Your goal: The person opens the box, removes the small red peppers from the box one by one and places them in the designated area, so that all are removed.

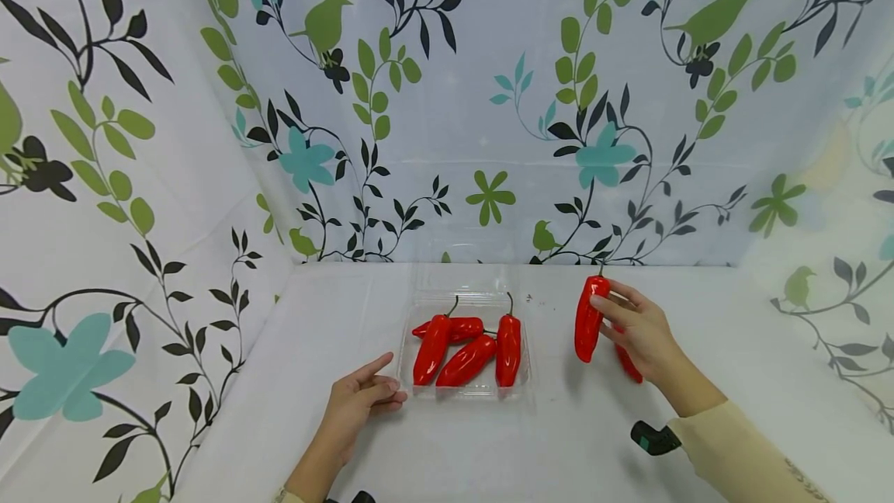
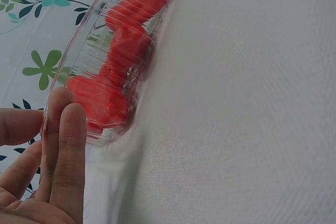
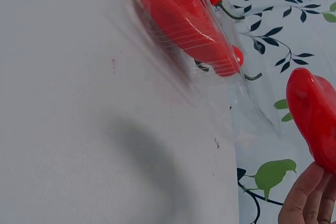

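Observation:
My right hand [image 1: 641, 331] pinches a glossy red chili pepper [image 1: 587, 324] near its stem end, holding it upright over the table to the right of the box. In the right wrist view the same pepper [image 3: 312, 114] rises above the fingertips. A clear plastic box [image 1: 524, 390] holds several red peppers [image 1: 466, 363], two of them with stems pointing to the back. My left hand [image 1: 363, 402] is at the box's left front corner with relaxed fingers. In the left wrist view its fingers [image 2: 72, 145] overlap the box's end wall [image 2: 58, 80].
Another red pepper [image 1: 627, 359] lies on the white table [image 1: 531, 456], partly hidden behind my right hand. The box's clear lid [image 1: 461, 274] stands open toward the back. A cloth [image 1: 433, 99] printed with leaves and birds hangs behind the table.

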A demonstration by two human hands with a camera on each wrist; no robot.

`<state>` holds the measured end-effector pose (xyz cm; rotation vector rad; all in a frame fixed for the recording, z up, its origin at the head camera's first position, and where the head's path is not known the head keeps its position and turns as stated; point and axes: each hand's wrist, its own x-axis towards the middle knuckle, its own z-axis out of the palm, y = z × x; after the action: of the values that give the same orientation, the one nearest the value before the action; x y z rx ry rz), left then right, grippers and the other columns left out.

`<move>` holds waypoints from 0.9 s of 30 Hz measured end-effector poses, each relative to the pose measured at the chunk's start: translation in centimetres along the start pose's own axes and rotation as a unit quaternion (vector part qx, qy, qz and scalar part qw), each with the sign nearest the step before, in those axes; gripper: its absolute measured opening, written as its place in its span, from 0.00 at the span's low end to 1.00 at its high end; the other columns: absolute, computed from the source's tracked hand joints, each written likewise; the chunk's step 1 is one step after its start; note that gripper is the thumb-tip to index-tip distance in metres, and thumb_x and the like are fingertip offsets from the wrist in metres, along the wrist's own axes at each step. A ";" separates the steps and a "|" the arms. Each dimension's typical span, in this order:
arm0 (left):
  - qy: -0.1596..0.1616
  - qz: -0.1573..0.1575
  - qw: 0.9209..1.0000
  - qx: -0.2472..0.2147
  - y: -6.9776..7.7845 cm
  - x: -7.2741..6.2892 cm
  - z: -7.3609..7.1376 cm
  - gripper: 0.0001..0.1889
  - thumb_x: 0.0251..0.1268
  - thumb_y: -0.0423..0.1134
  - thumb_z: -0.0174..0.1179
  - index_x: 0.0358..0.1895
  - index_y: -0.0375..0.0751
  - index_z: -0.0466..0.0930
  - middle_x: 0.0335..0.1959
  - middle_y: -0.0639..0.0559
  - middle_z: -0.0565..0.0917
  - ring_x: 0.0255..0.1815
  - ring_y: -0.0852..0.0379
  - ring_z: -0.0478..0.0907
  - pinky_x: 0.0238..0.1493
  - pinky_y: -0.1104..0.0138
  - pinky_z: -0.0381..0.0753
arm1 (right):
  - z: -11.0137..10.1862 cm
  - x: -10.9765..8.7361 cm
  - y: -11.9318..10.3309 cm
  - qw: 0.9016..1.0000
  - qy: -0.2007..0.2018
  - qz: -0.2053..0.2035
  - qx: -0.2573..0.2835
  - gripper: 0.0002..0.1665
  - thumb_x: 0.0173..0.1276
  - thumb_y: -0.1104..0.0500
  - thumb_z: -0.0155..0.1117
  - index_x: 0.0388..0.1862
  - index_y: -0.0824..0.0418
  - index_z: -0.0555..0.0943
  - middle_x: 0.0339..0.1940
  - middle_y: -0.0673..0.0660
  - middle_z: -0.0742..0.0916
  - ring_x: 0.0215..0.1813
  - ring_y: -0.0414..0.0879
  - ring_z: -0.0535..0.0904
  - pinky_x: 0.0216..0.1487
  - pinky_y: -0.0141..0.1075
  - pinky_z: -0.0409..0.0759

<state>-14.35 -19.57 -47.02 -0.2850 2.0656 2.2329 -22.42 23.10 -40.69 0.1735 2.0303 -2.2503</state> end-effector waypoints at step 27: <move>-0.003 0.004 1.000 -0.007 0.1 -0.1 -0.2 0.27 0.68 0.24 0.60 0.71 0.33 0.71 0.39 0.39 0.82 0.39 0.46 0.88 0.46 0.58 0.88 | -8.9 1.2 0.5 0.988 0.099 -0.005 -0.121 0.55 0.65 0.33 0.67 0.84 0.50 0.55 0.81 0.63 0.59 0.74 0.59 0.61 0.45 0.25 0.84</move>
<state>-14.22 -19.72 -46.92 -0.2707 2.0517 2.2505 -23.43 31.95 -42.24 0.3797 2.3876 -2.0388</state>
